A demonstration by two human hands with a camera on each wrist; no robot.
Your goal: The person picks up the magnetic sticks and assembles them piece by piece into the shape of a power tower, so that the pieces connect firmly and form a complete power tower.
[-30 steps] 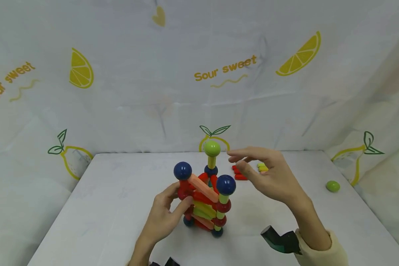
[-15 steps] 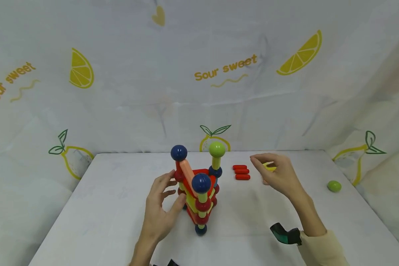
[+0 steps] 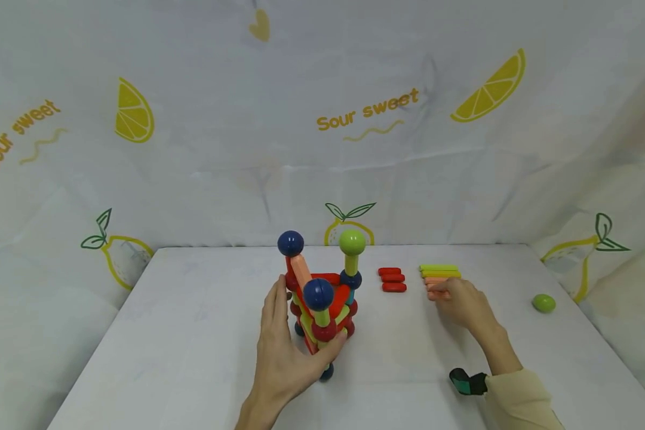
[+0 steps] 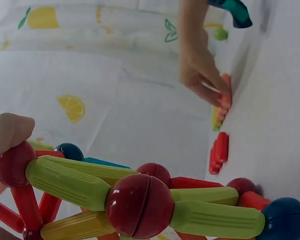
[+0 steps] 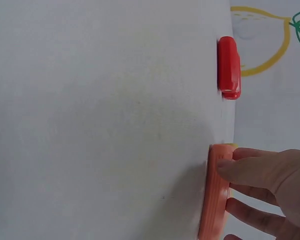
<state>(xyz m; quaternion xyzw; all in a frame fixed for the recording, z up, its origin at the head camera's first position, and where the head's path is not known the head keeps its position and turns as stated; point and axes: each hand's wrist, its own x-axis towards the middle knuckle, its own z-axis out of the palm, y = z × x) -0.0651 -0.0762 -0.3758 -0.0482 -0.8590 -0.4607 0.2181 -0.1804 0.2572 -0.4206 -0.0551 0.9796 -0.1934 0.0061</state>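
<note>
Left hand (image 3: 285, 352) cupped around the near side of the rod-and-ball tower (image 3: 322, 298), fingers straight up along its left flank, thumb pressed against a red ball low on the right; a loose, open grip steadying rather than clenching. Tower standing upright near the middle of the white surface (image 3: 166, 334), topped by two dark blue balls and one green ball (image 3: 352, 242). From the left wrist view, thumb tip resting on a red ball (image 4: 12, 162) joined to a yellow-green rod (image 4: 70, 182).

Right hand (image 3: 464, 304) down on the surface, well apart from the tower, fingers reaching onto the nearest orange rod (image 5: 215, 192) of a small row of long rods (image 3: 439, 273) in green, yellow and orange. Fingertips (image 5: 230, 165) laid over the rod's top; hard to tell whether pinched or merely touched, probably just touched, with fingers fairly straight.

Three short red rods (image 3: 392, 279) lying side by side between tower and long rods. Loose green ball (image 3: 544, 303) far right on the surface, near the lemon-printed cloth backdrop (image 3: 355, 119).
</note>
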